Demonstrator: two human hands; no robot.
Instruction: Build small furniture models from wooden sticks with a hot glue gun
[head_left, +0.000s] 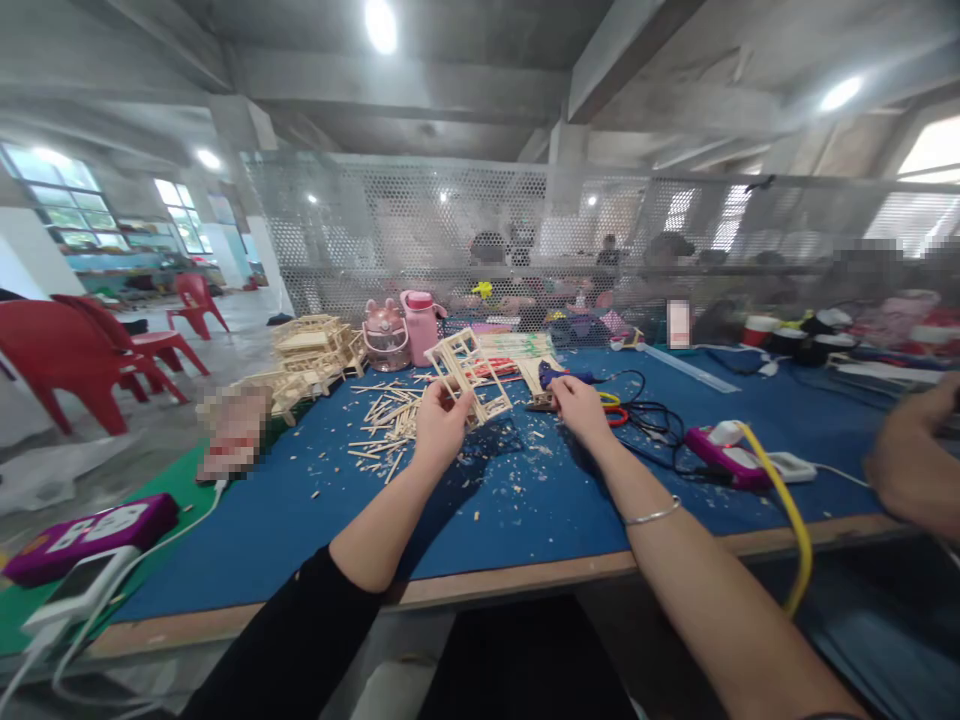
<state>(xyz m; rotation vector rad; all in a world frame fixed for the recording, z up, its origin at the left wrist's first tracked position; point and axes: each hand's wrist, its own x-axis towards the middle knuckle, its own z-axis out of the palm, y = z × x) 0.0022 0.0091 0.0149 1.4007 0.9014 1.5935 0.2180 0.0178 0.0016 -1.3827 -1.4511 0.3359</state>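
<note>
My left hand (442,422) is closed around a small open frame of thin wooden sticks (469,375), held tilted above the table. My right hand (576,408) has its fingers pinched together, and what they hold, if anything, I cannot make out. Just behind those fingers is a blue corded tool (566,373), its exact kind unclear. Pliers with yellow and red handles (616,412) lie beside and partly behind the right hand. A pile of loose wooden sticks (386,425) is left of the frame, and more thin sticks (517,346) are behind it.
Stacked wooden models (319,350) stand at the back left, near a pink bottle (421,335) and a clear pink jug (386,340). Purple power strips (724,460) and black cables (660,420) lie rightward. A perforated metal screen (420,230) borders the back; another person's arm (915,460) reaches in right.
</note>
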